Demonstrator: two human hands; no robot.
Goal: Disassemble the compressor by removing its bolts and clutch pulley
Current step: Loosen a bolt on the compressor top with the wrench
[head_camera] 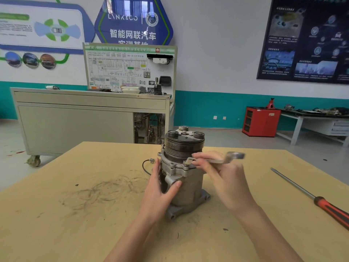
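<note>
Fingers of left hand [160,188] wrap grey cast compressor [188,188]; right hand [224,178] pinches flat wrench [222,161].

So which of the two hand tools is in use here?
The flat silver wrench, which the right hand holds against the grey metal compressor; the screwdriver with the red-and-black handle lies apart on the tan table.

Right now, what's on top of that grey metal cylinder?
A black grooved pulley crowns the compressor, with three round caps on its face. How the pulley fastens underneath is hidden; the right hand and wrench cover part of the flange.
</note>
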